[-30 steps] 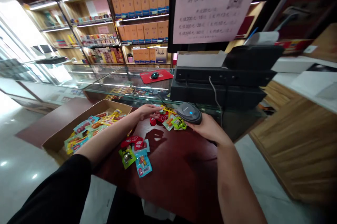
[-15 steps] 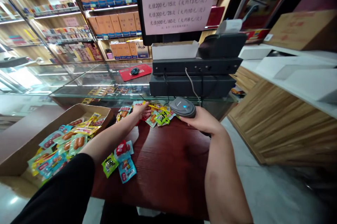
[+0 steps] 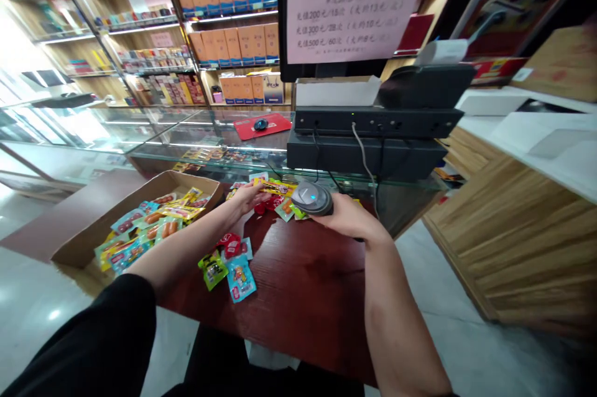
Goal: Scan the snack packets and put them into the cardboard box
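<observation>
**Scanner [image 3: 311, 198] beside yellow packet [image 3: 278, 187]**

My right hand [image 3: 344, 215]'s fingers wrap the scanner; at its nine o'clock, my left hand [image 3: 252, 196]'s fingers pinch the yellow packet. Farther out at nine sits the carton [image 3: 69, 254] of packets.

Box [image 3: 80, 260] left of packets [image 3: 241, 279]

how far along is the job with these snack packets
Done: can't tell for sure; the packets in the open cardboard box may be finished or waiting. In hand: the left hand holds a yellow packet, the right hand a scanner. Possibly left: the heap beside them and the small group nearer.
</observation>
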A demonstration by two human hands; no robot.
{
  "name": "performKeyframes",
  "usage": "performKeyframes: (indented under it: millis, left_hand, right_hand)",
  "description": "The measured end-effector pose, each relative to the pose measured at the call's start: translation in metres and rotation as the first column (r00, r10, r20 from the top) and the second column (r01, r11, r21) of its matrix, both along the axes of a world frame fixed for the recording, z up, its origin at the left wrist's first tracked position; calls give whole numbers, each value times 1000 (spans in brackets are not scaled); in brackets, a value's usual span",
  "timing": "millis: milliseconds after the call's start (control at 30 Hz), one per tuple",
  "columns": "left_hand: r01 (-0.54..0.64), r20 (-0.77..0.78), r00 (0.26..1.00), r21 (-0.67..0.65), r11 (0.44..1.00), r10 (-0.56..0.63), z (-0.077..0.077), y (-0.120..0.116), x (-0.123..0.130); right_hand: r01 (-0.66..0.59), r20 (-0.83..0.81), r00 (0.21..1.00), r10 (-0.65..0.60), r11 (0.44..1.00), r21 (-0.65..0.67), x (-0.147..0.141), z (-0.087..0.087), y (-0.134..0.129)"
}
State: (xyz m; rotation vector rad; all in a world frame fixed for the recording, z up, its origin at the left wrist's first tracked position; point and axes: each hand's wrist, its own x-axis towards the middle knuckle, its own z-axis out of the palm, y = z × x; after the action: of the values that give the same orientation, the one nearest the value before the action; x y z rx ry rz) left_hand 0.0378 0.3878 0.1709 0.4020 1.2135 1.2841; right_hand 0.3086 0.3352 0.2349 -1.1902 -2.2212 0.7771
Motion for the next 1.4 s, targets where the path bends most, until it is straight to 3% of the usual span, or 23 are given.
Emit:
performKeyframes:
  millis: [100,333,567,767,1400]
  left_hand:
    - [55,-98,994,70,996,-48,19,-36,-40]
    - [137,-224,967,70,988,-118,57,-120,-126]
    - [190,-247,953,43,981,-174,64,-168,-158]
    - [142,-204,970,47,989,-130,62,-179,-166]
    - [117,-183,977,53,992,-106,61,-174,-164]
  right_hand:
    - [-75,17,997,75,997,-12,-22,-1,-6]
    - [-235,23,972,235,972,-14,-76,-16,-27]
    - [-283,-28,959,283,959,-22,-100,-16,-49]
    - [-310,15,950,311,950,-22,-103,-16,-52]
    - [-302,-39,953,300,952,-41,-104,-13,-52]
